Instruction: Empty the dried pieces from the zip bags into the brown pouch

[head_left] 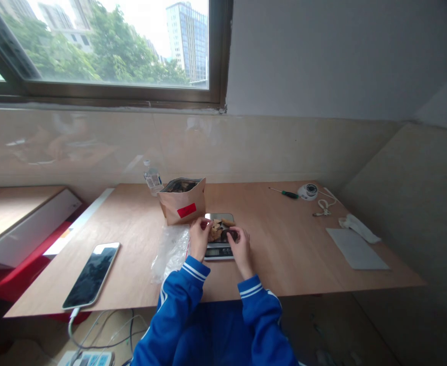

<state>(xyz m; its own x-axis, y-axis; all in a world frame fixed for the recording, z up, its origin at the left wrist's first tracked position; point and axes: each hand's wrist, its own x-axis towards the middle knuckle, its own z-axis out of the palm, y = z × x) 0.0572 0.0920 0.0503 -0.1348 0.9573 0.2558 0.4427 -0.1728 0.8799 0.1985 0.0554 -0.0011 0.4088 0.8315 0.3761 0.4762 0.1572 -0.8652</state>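
Observation:
A small digital kitchen scale (219, 252) lies near the table's front middle, with several dried, crinkled tan and dark brown pieces (216, 231) heaped on its plate; they look like dried mushrooms, but their kind is not certain. My left hand (199, 238) reaches over the plate's left side, its fingers curled against a tan piece. At the right side, my right hand (242, 248) has thumb and fingers closed on a dark brown piece (231, 235). Behind the scale stands an unsealed brown paper bag (166, 206) with dark contents. A crumpled clear plastic bag (170, 251) lies beside my left wrist.
A plastic bottle (153, 178) stands behind the paper bag. At the left lies a phone (92, 274) with a cable plugged in. Toward the back right are a screwdriver (289, 194), a white dome camera (307, 191) with its cord, and a white sheet (356, 249).

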